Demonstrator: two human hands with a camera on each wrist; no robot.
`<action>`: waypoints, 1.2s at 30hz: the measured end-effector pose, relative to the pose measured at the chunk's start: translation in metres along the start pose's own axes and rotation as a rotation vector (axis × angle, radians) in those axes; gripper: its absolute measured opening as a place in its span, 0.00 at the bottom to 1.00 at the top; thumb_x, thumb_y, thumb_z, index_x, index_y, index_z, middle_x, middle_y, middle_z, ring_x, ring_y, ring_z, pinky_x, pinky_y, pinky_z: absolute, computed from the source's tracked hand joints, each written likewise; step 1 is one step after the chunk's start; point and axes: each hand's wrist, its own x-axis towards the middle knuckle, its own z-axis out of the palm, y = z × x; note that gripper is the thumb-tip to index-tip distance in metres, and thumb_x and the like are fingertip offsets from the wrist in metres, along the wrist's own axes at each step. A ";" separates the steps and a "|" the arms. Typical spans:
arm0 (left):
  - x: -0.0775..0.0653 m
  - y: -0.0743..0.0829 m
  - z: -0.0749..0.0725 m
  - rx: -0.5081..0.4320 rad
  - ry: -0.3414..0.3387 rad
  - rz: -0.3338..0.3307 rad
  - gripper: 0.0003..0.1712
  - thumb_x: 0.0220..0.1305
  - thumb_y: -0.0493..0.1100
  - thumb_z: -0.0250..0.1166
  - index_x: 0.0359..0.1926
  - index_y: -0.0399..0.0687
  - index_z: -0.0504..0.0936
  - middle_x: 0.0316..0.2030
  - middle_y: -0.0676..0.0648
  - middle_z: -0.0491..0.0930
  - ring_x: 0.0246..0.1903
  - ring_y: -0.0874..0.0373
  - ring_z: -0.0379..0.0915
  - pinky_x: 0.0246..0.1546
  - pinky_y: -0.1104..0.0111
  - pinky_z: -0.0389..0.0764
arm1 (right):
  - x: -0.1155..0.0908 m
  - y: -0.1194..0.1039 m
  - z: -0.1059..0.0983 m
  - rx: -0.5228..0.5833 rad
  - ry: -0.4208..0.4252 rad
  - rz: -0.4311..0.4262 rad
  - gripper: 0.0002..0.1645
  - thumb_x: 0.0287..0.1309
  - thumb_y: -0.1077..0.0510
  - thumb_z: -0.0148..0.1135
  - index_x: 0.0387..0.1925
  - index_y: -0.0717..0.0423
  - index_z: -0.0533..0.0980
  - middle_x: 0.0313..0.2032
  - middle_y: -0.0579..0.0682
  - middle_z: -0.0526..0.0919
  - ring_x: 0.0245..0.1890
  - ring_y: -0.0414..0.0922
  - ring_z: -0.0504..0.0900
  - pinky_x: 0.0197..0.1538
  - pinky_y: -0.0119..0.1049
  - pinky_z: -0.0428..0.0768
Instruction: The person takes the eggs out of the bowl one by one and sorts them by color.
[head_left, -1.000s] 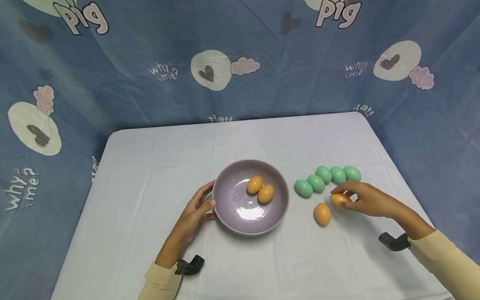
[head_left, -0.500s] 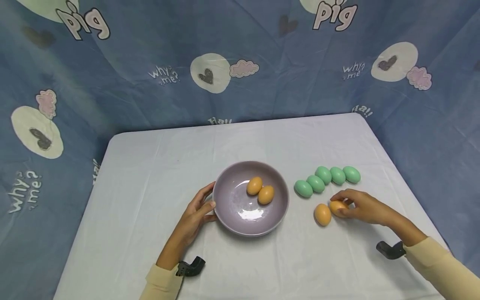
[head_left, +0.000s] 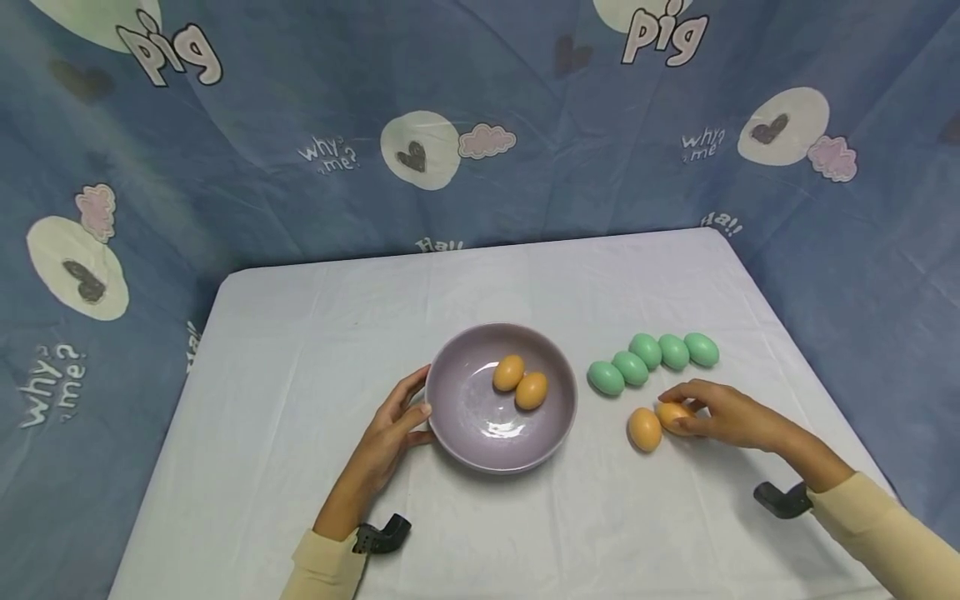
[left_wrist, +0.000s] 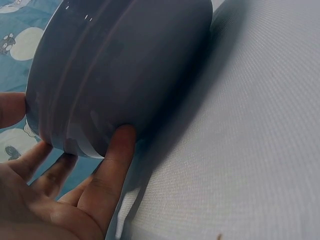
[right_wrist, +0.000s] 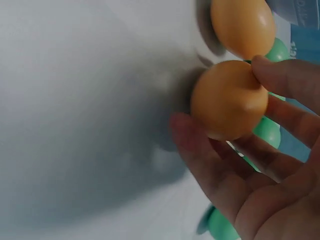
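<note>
My left hand (head_left: 388, 431) grips the left side of a mauve bowl (head_left: 465, 450), its thumb at the rim. In the left wrist view, fingertips press the outer wall of the bowl (left_wrist: 125, 65). Inside the bowl lie two orange eggs, one egg (head_left: 509, 372) leaning close to the other egg (head_left: 531, 391). On the right, my right hand (head_left: 723, 414) pinches an orange egg (head_left: 672, 417) between thumb and fingers, low over the cloth. The right wrist view shows this egg (right_wrist: 227, 102) beside a second loose orange egg (right_wrist: 243, 25), which lies on the cloth.
Behind the right hand, several green eggs (head_left: 646, 352) form a bent row on the cloth. A white cloth (head_left: 315, 333) covers the table. A blue printed curtain (head_left: 570, 183) hangs along the back and sides.
The right hand has shifted slightly left and down with the orange egg, bringing it beside the loose orange one. The left hand keeps its grip on the bowl.
</note>
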 end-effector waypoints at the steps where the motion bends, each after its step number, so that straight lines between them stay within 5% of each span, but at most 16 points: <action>1: 0.000 0.000 0.000 -0.001 0.000 -0.001 0.35 0.73 0.41 0.57 0.77 0.54 0.57 0.77 0.47 0.52 0.64 0.52 0.68 0.46 0.56 0.84 | 0.000 -0.001 -0.001 0.016 -0.016 0.010 0.28 0.59 0.52 0.70 0.58 0.60 0.77 0.55 0.57 0.82 0.46 0.45 0.81 0.43 0.35 0.83; 6: 0.000 -0.001 -0.001 0.000 -0.001 0.000 0.35 0.73 0.40 0.57 0.77 0.54 0.57 0.77 0.47 0.52 0.64 0.52 0.67 0.46 0.56 0.84 | 0.002 -0.007 -0.009 0.083 -0.100 0.051 0.34 0.60 0.50 0.69 0.63 0.64 0.73 0.57 0.63 0.78 0.49 0.53 0.83 0.37 0.32 0.84; 11: 0.000 0.000 -0.003 0.006 -0.004 0.011 0.35 0.73 0.41 0.57 0.77 0.54 0.57 0.77 0.47 0.52 0.64 0.50 0.67 0.45 0.56 0.85 | 0.006 -0.019 -0.030 -0.016 -0.124 0.044 0.34 0.61 0.52 0.68 0.64 0.65 0.71 0.61 0.65 0.76 0.56 0.62 0.80 0.43 0.40 0.86; 15: 0.000 0.000 -0.004 0.006 -0.007 0.016 0.35 0.73 0.41 0.57 0.77 0.54 0.56 0.77 0.46 0.52 0.64 0.49 0.66 0.45 0.56 0.85 | 0.015 -0.035 -0.049 -0.120 -0.073 -0.049 0.31 0.60 0.54 0.69 0.60 0.66 0.74 0.58 0.64 0.78 0.53 0.60 0.82 0.49 0.49 0.85; 24: 0.000 -0.004 -0.002 0.000 -0.013 0.006 0.35 0.73 0.41 0.57 0.77 0.54 0.56 0.77 0.46 0.52 0.66 0.43 0.63 0.46 0.56 0.84 | 0.042 -0.083 -0.077 -0.193 -0.045 -0.182 0.24 0.60 0.55 0.70 0.57 0.56 0.78 0.56 0.53 0.82 0.51 0.52 0.84 0.49 0.46 0.84; 36: -0.001 -0.003 -0.002 0.002 -0.006 0.008 0.35 0.73 0.41 0.57 0.77 0.54 0.57 0.77 0.46 0.52 0.65 0.43 0.64 0.45 0.56 0.84 | 0.084 -0.140 -0.079 -0.216 -0.161 -0.286 0.23 0.61 0.56 0.69 0.58 0.52 0.78 0.56 0.50 0.82 0.54 0.49 0.83 0.52 0.46 0.84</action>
